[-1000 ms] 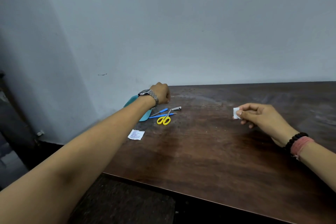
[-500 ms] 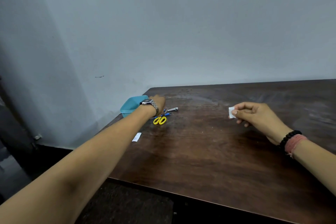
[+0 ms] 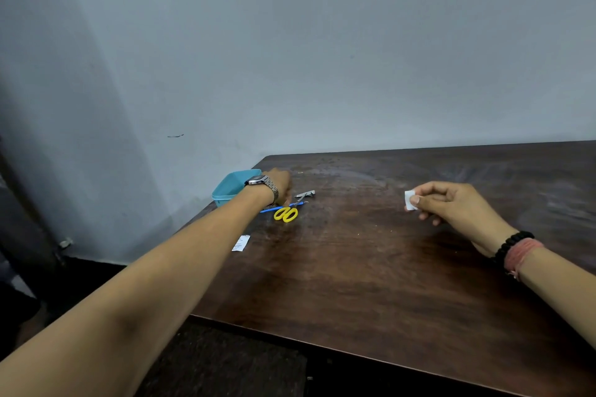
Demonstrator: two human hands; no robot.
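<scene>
My left hand, with a metal watch on its wrist, reaches far across to the table's back left corner. It hovers over small tools beside a teal plastic box; its fingers point away and are hidden. Just right of it lie yellow-handled scissors, a thin blue-handled tool and a metal nail clipper. My right hand, with bead and thread bracelets on its wrist, rests on the dark wooden table and pinches a small white square piece between thumb and fingers.
A small printed white sachet lies near the table's left edge, partly covered by my left forearm. A grey wall runs behind the table, which ends at the left and the front over a dark floor.
My left hand has drawn back from the far corner toward the tools, and the teal box now shows beside the wrist. The right hand keeps the white piece, almost still.
</scene>
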